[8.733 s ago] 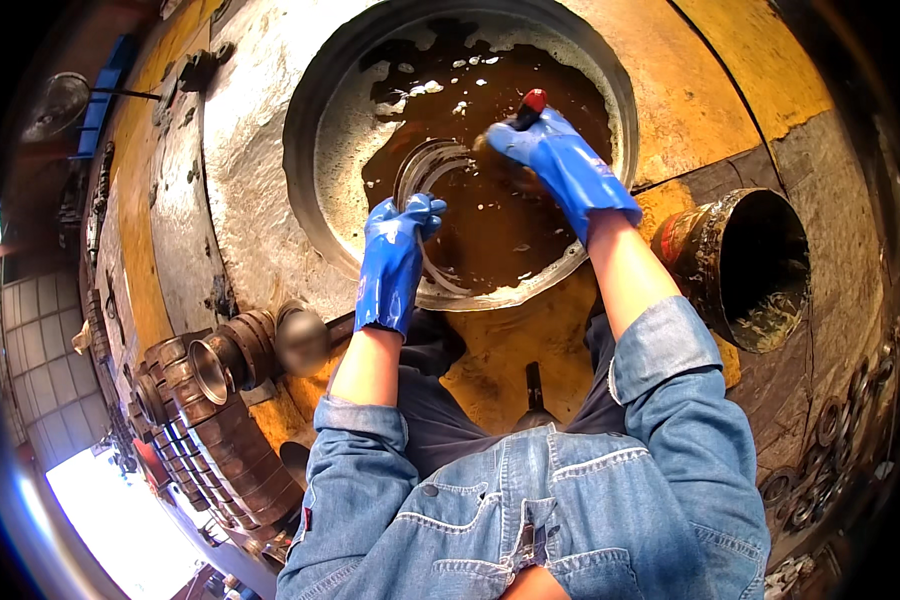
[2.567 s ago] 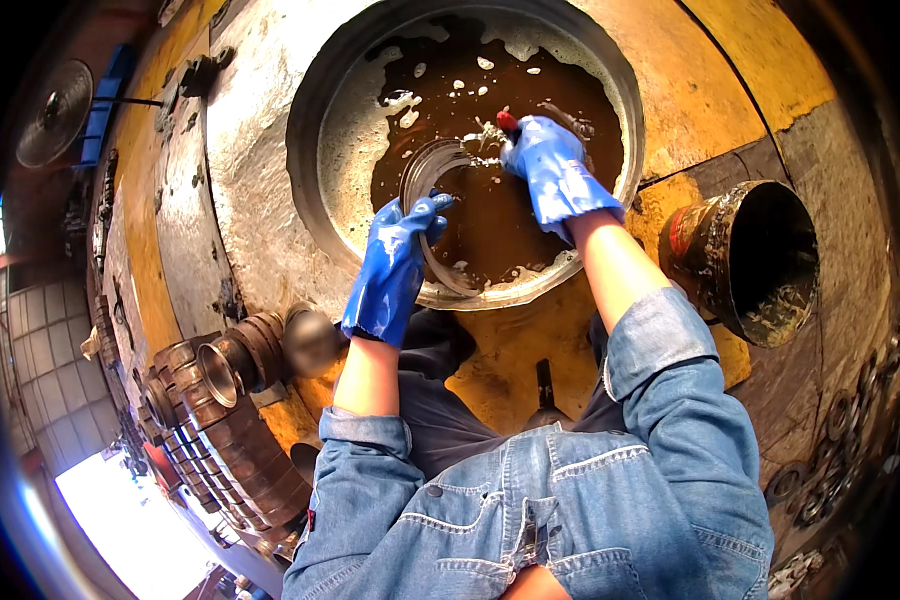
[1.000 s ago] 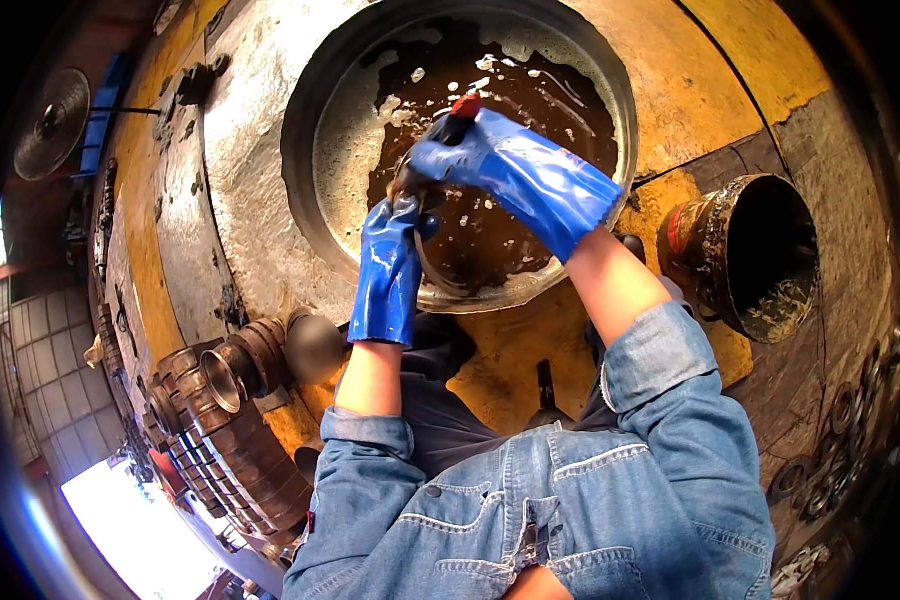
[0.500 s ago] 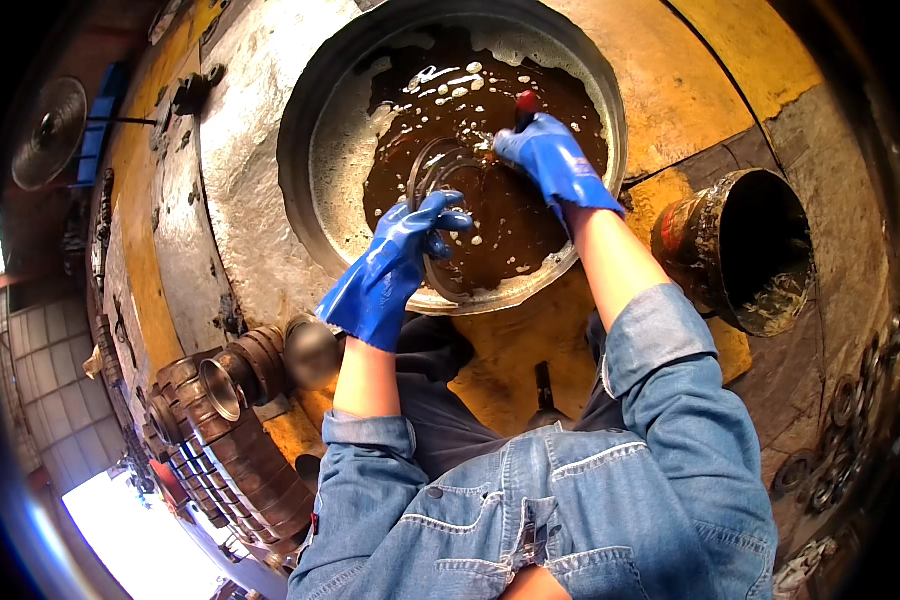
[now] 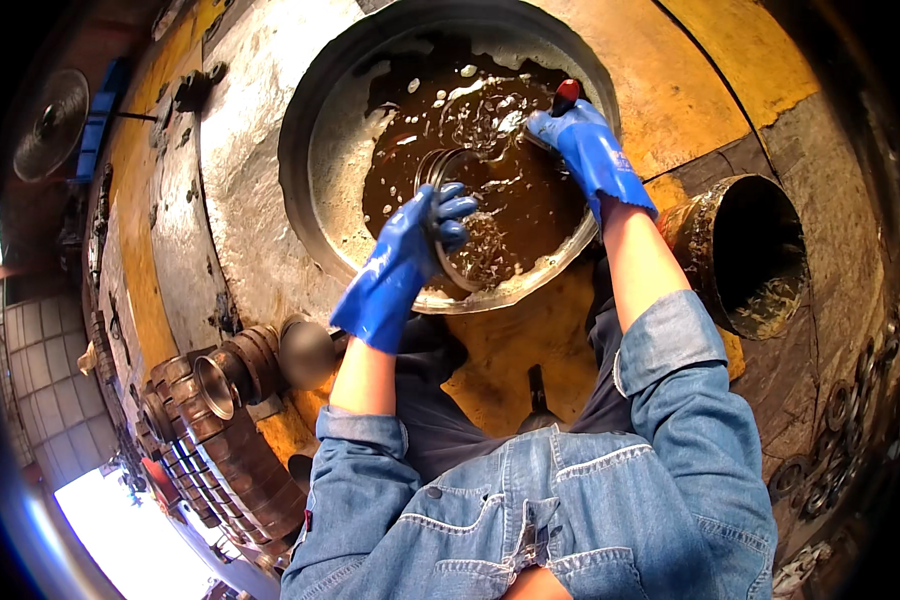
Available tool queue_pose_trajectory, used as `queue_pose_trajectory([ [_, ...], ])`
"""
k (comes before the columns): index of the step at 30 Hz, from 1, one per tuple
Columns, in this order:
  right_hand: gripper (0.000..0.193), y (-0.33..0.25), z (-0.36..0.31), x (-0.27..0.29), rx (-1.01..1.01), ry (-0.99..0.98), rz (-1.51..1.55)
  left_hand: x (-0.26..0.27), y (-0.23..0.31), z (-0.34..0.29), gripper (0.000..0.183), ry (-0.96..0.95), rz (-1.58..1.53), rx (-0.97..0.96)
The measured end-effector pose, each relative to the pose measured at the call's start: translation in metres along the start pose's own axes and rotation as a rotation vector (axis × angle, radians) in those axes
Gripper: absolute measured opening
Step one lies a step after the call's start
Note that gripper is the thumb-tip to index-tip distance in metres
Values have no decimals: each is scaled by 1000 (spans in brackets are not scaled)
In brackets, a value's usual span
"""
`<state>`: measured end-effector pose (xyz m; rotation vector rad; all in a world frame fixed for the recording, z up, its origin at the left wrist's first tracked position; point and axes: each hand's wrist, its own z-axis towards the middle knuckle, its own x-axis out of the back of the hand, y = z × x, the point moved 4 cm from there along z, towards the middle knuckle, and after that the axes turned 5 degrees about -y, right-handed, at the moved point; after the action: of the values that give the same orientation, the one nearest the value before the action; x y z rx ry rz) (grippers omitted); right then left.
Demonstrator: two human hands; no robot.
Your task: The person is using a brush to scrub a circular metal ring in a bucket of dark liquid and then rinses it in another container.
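Note:
A wide round metal basin [image 5: 305, 190] holds dark brown liquid [image 5: 530, 225] with bubbles and pale foam along its edge. My left hand [image 5: 402, 250], in a blue rubber glove, has its fingers curled round the side of a grooved metal ring [image 5: 454, 272], which stands tilted in the liquid. At the basin's far right side, my right hand [image 5: 592, 148], gloved the same way, is closed round a red-and-black handle [image 5: 567, 92]. The working end of that tool is hidden, so its kind cannot be told.
To the right a rusty open bucket [image 5: 690, 235] lies on its side. Rusty cylindrical metal parts [image 5: 245, 480] are stacked at the lower left, and several metal rings [image 5: 840, 430] lie at the lower right. Stained yellow-and-grey plates [image 5: 255, 130] cover the floor.
My right hand has moved right with the red-and-black handle, toward the basin's rim. My left hand and the ring have shifted slightly right. The liquid near the ring is more stirred up.

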<state>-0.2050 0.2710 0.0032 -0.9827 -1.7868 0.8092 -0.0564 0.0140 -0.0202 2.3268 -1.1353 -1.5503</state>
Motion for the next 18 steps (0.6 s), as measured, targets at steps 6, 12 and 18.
queue_pose_trajectory([
  [6,30,-40,-9,-63,353,-626,517,8,14,-30,41,301,593,-245],
  [12,30,-62,-17,-145,263,-694,150,14,20,-37,38,244,670,-310],
  [18,46,-23,-1,-94,156,-199,99,24,18,-36,33,354,560,-276],
])
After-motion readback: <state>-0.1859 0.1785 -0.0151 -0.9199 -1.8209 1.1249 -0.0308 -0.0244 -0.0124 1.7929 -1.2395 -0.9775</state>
